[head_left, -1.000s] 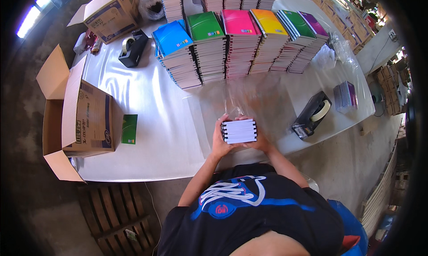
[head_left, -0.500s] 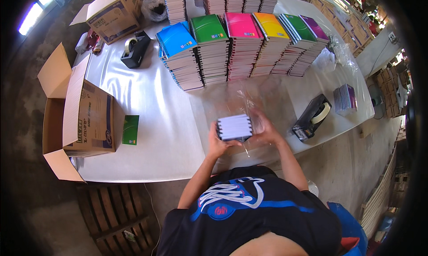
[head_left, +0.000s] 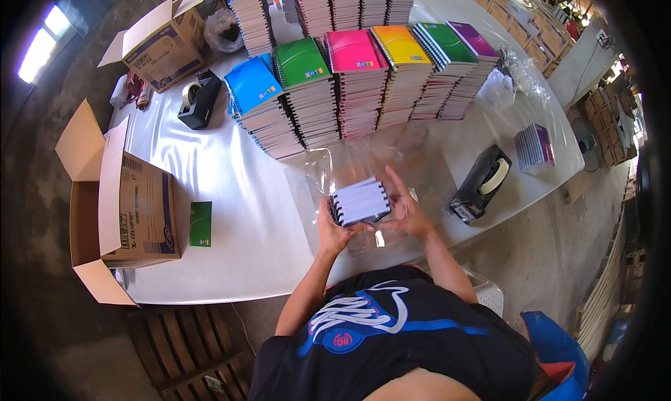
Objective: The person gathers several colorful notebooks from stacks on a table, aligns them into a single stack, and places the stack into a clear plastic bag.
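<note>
A small stack of spiral notebooks (head_left: 361, 200) with its spiral spines to the left sits between my two hands, just above a sheet of clear plastic wrap (head_left: 363, 160) on the white table (head_left: 231, 212). My left hand (head_left: 331, 230) grips the stack's left, spiral side. My right hand (head_left: 404, 209) presses its right side with fingers spread. Behind the wrap stand tall stacks of notebooks with blue (head_left: 255, 86), green (head_left: 300, 62), pink (head_left: 353, 49), yellow (head_left: 400, 45) and purple (head_left: 474, 39) covers.
An open cardboard box (head_left: 129, 205) lies on its side at the table's left end, a green notebook (head_left: 200, 223) beside it. Tape dispensers stand at right (head_left: 482, 184) and at back left (head_left: 198, 99). Another box (head_left: 164, 41) sits far left; a small notebook pile (head_left: 535, 146) lies at right.
The notebook stack has turned in my hands and tilted, and my right hand's fingers have spread over its right side. The view has shifted slightly.
</note>
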The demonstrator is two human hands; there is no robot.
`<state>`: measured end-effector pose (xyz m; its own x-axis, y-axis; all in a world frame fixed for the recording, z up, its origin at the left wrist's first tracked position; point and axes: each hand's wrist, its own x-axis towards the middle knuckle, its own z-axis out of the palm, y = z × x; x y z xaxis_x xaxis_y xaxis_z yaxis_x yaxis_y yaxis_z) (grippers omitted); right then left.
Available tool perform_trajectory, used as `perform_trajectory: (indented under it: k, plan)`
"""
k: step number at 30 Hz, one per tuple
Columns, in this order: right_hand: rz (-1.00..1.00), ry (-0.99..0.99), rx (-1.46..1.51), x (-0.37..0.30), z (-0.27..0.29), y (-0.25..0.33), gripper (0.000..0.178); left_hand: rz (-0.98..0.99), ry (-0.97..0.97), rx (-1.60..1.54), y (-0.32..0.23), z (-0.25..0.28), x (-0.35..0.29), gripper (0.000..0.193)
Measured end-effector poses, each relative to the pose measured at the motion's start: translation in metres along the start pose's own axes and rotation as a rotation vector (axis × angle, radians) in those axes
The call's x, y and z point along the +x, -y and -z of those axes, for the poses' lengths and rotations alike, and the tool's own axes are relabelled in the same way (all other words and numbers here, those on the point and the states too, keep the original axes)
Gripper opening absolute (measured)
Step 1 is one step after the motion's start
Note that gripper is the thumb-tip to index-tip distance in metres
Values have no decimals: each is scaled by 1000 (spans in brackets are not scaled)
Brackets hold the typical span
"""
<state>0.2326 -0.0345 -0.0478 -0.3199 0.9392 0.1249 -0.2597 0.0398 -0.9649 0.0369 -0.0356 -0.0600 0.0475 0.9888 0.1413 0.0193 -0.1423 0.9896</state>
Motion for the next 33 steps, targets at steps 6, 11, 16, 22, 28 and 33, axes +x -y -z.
perform_trajectory:
  k: [6,11,16,22,28,33]
  plan:
    - [-15,20,-248,1,-24,-13,86,-137,41,172,41,7,-10,88]
    - [248,42,-514,3,-13,-39,79,-139,23,279,42,3,-11,93]
    - [115,-22,-528,0,-17,-34,79,28,163,226,34,16,-2,104]
    - [60,-89,-407,12,-17,-17,75,-416,-253,1141,-44,39,-5,69]
    - [111,-48,-669,11,-8,-31,80,-22,149,580,22,66,9,49]
    - [129,-81,-613,7,-3,-42,82,22,83,402,22,69,10,73]
